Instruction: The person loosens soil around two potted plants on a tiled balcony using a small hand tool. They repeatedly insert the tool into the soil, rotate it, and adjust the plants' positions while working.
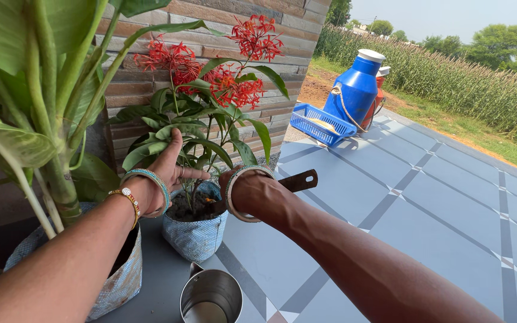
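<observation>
At centre frame, the left hand (pixel 172 164) parts the red-flowered plant (pixel 210 101), fingers spread, while the right hand (pixel 234 182), closed on a dark-handled tool (pixel 297 181), digs in the grow bag (pixel 195 230); soil work looks unfinished.

L hand (pixel 166 164) parts leaves of red-flowered plant (pixel 210 96) in grow bag (pixel 195 236); R hand (pixel 243 188) holds metal tool (pixel 297 180) at soil.

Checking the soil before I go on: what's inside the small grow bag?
Dark soil and the red-flowered plant's stems in the grow bag; the tool tip and right hand are hidden by leaves.
</observation>
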